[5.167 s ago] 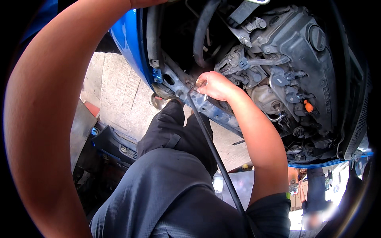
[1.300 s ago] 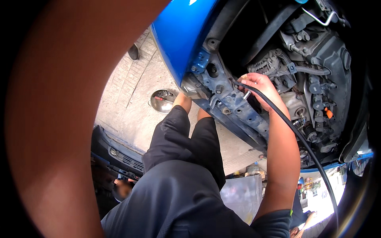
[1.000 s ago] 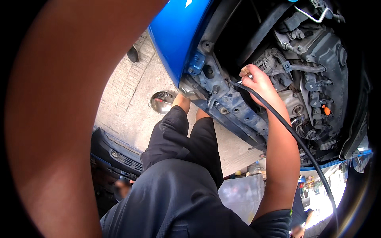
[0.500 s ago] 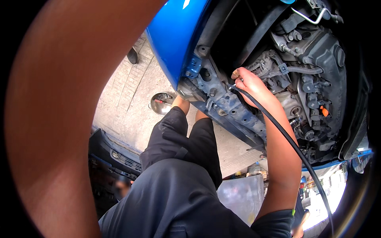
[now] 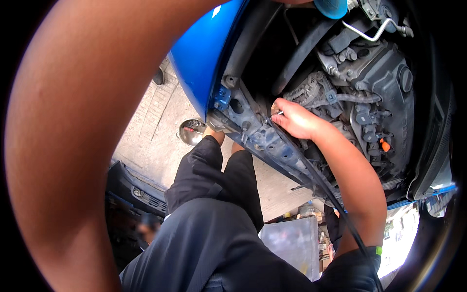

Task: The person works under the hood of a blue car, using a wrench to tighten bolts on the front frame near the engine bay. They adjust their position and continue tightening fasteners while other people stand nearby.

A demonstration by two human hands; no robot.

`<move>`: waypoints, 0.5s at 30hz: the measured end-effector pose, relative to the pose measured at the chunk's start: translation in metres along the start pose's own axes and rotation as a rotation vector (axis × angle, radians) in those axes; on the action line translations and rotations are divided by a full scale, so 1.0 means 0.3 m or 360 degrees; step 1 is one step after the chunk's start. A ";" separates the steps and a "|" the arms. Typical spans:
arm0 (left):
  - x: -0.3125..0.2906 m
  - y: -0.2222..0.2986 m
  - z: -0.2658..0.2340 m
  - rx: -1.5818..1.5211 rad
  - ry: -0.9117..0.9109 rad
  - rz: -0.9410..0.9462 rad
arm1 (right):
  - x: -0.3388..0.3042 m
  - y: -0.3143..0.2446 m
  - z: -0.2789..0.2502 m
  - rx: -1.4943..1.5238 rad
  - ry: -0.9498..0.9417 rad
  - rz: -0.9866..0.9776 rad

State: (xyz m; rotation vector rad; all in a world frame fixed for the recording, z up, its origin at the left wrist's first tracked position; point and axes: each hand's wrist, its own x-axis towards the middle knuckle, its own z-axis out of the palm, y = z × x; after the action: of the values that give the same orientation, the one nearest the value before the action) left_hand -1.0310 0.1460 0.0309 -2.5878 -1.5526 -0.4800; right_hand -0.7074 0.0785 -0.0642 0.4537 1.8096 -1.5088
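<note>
My right hand is in the engine bay behind the front crossmember. Its fingers are closed in a pinch on a thin silvery metal piece. The end of a black hose lies right beside these fingers; whether the metal piece joins it, I cannot tell. From there the hose runs down past my right forearm. My left arm arches up the left side. Only a sliver of my left hand shows at the top edge, next to a round blue cap; its fingers are hidden.
The engine fills the right side, with an orange-handled dipstick. At left is a blue fender. A metal bowl with a red-handled tool stands on the floor. A removed bumper and another person are at lower left.
My right hand has shifted slightly left and down in view, and the hose now hangs lower along the crossmember. A sliver of my left hand and more of the blue cap have come into view.
</note>
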 end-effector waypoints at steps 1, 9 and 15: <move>-0.001 0.009 -0.012 -0.0015 -0.0018 -0.0007 | -0.001 -0.007 0.005 -0.0019 0.0023 -0.0052; -0.008 -0.010 0.019 -0.0146 0.0033 -0.0011 | -0.017 -0.027 -0.003 -0.0106 0.0011 -0.0233; 0.003 -0.006 0.004 -0.0243 -0.0022 -0.0052 | -0.006 -0.025 -0.008 -0.0167 -0.0033 -0.0199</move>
State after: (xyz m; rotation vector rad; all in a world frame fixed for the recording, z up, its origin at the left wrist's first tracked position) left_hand -1.0318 0.1478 0.0300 -2.6855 -1.6252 -0.6073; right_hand -0.7118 0.0794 -0.0576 0.2772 1.9208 -1.4868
